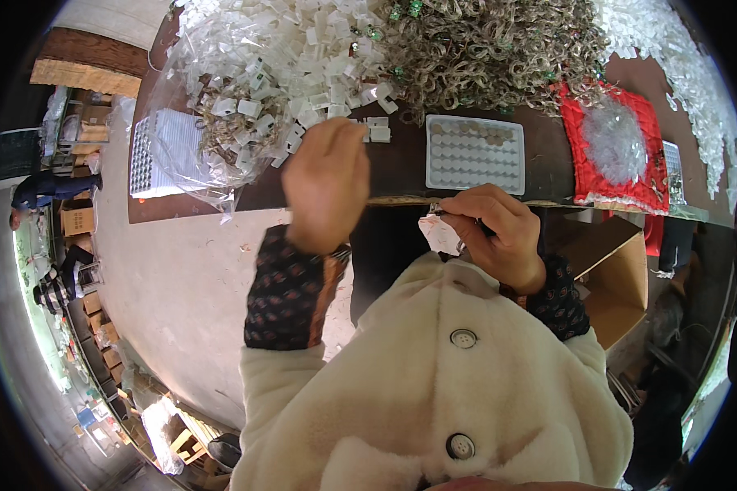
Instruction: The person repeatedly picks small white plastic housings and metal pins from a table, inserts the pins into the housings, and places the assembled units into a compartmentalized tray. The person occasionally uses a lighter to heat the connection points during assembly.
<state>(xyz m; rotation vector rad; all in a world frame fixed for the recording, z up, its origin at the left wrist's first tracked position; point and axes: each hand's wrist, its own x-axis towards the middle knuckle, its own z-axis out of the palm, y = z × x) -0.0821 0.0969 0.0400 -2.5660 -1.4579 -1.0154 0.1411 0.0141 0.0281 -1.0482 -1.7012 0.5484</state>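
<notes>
White plastic pieces [327,49] are heaped along the far part of the table [405,168], partly wrapped toward the left end in a clear bag [184,90]; beside them, brownish looped strips [483,53] are piled, and toward the right end a red cloth [652,155] is topped with clear plastic; the left hand [332,188] is faced by the white heap just ahead. At the near edge a small metallic piece [436,210] is clamped between the fingers of the right hand [499,236]; the left fingers are blurred, so whether anything is gripped there cannot be told. Near that edge a white tray [471,178] is set, with round pieces in its far rows; brown table surface is exposed on both sides of it.
</notes>
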